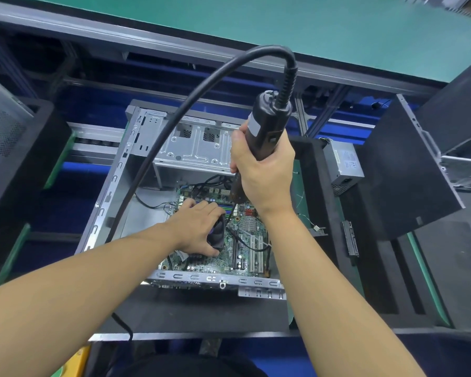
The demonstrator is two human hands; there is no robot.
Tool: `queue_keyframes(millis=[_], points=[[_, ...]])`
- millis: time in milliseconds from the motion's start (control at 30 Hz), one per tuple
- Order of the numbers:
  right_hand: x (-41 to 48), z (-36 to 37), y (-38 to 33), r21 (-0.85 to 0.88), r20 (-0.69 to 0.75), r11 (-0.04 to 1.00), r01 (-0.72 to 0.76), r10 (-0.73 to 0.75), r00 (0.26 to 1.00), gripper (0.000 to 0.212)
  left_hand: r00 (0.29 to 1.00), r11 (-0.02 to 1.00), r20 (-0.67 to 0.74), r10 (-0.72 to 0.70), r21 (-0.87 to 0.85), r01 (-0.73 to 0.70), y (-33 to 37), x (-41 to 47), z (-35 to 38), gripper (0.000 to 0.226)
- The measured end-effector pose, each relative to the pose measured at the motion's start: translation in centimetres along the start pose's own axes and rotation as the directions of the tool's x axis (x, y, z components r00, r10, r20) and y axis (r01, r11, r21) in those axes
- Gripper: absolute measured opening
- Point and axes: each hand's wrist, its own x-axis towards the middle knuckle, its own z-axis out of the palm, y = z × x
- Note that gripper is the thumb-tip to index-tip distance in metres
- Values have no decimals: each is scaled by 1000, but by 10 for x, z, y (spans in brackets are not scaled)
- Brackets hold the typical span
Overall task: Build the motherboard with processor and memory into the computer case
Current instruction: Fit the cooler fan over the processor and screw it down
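While the right hand (261, 170) wrapped its fingers round the black screwdriver (269, 123), upright above the motherboard (246, 240), the left hand (199, 224) clasped the fan (218, 235) with curled fingers and thumb. The motherboard lay flat inside the open case (114, 186), toward its five o'clock corner.

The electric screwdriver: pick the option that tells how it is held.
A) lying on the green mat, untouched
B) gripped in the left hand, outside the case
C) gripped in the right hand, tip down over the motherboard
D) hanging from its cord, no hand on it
C: the right hand is wrapped round the electric screwdriver, tip down over the motherboard inside the case, while the left hand holds the cooler fan.
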Motion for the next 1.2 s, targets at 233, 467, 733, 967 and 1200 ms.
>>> queue_keyframes(millis=[233, 467, 733, 967, 1200], points=[[-2, 1, -10, 31, 46, 999, 18, -19, 999, 19, 1000, 1000, -5, 4, -16, -5, -1, 1, 1, 99], [6, 2, -51, 130, 116, 987, 98, -113, 987, 15, 996, 998, 67, 54, -44, -51, -5, -1, -8, 83], [-19, 32, -50, 199, 155, 979, 35, -67, 986, 12, 999, 998, 41, 8, -61, -6, -56, -32, -48, 51], [-28, 53, -35, 186, 140, 982, 23, -50, 989, 17, 875, 775, 395, -281, -443, 450, -53, -63, -40, 18], [-25, 63, -36, 194, 138, 979, 67, -95, 986, 13, 787, 599, 591, -174, -571, 561, -40, -64, -30, 26]])
